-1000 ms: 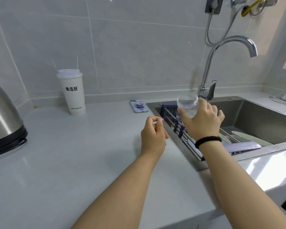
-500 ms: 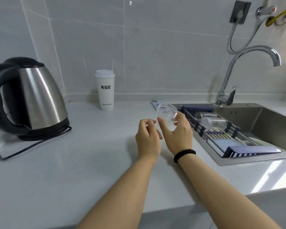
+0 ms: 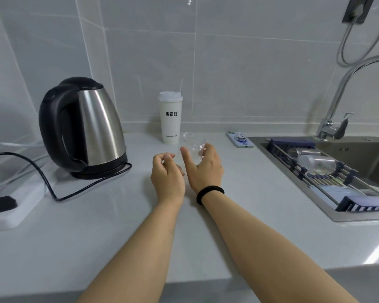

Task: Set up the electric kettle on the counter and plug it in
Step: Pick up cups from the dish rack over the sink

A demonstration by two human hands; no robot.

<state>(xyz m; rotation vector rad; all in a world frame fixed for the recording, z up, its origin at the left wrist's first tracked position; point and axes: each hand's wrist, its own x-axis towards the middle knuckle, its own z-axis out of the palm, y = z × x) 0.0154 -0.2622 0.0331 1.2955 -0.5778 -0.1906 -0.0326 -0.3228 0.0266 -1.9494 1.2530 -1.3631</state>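
Paper cup (image 3: 170, 119) by wall; phone (image 3: 239, 139) beside sink (image 3: 315, 206).

A home kitchen: tiled wall, white counter (image 3: 79, 226), steel sink (image 3: 359, 147) with faucet (image 3: 337, 101) at right, kettle (image 3: 83, 127) at left.

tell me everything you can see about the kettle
The kettle has a brushed steel body with a black lid and a black loop handle facing left. It stands upright on its round black base at the counter's left rear, near the wall. A black cord runs from the base to a plug on the white power strip. Neither hand touches it.
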